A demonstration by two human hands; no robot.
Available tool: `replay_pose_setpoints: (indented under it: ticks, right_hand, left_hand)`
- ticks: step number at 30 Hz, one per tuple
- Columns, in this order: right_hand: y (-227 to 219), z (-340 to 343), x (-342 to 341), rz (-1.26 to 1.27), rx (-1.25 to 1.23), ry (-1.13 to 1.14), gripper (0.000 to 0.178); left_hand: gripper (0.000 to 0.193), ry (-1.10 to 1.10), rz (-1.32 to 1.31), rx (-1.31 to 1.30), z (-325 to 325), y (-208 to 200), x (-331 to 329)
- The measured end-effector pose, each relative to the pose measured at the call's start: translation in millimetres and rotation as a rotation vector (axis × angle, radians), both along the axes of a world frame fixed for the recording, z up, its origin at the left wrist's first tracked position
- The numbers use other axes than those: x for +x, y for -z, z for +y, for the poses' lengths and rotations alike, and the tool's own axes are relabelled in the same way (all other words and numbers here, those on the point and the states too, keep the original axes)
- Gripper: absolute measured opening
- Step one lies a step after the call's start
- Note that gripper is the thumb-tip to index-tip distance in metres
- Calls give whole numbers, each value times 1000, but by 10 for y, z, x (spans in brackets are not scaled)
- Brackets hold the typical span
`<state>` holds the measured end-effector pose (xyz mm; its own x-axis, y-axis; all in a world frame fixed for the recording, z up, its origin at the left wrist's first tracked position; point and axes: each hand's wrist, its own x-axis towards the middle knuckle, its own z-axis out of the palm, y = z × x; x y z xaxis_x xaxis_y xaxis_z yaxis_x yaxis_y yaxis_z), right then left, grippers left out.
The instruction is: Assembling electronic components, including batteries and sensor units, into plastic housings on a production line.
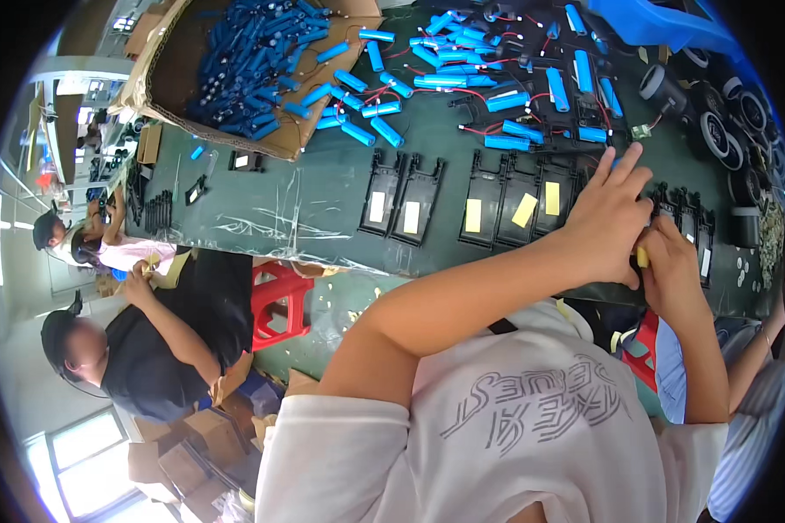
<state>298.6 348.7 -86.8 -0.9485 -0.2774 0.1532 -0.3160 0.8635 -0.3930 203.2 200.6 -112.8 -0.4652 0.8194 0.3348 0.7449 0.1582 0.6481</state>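
Observation:
My left hand (610, 209) reaches over a row of black plastic frames, its fingers stretched out and apart and its thumb pointing toward the table's near edge. A bit of blue shows beneath its fingertips; the palm hides what lies below. Beside it, my right hand (672, 266) is closed, with a small yellow piece (643, 256) showing at its fingers. To the left lie black frames with yellow stickers, among them one frame (488, 187). Further left is a pair of frames with pale stickers, including this black frame (417, 200). More black frames (691, 218) stand just right of my hands.
A cardboard box (161, 96) of blue cylindrical cells stands at the back left. Loose blue cells (445, 81) with red wires cover the table's far side. Round black parts (715, 135) crowd the right end. A person (139, 357) sits at left near a red stool (279, 301).

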Motion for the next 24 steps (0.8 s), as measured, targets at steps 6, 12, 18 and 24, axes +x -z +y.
replay_pose_setpoints:
  ticks: [6, 12, 18, 24]
  right_hand:
    - [-180, 25, -29, -115, -1059, 314, 14]
    - [-279, -212, 215, -36, -709, 363, 29]
    - [-40, -409, -63, -96, -186, 54, 27]
    - [111, -407, -197, -57, -252, 11, 32]
  left_hand:
    - [72, -82, 107, 13, -151, -12, -71]
    - [93, -29, 71, -151, -503, -377, -124]
    - [85, 40, 98, -156, -476, -353, -220]
    - [70, 27, 120, -166, -384, -210, -259]
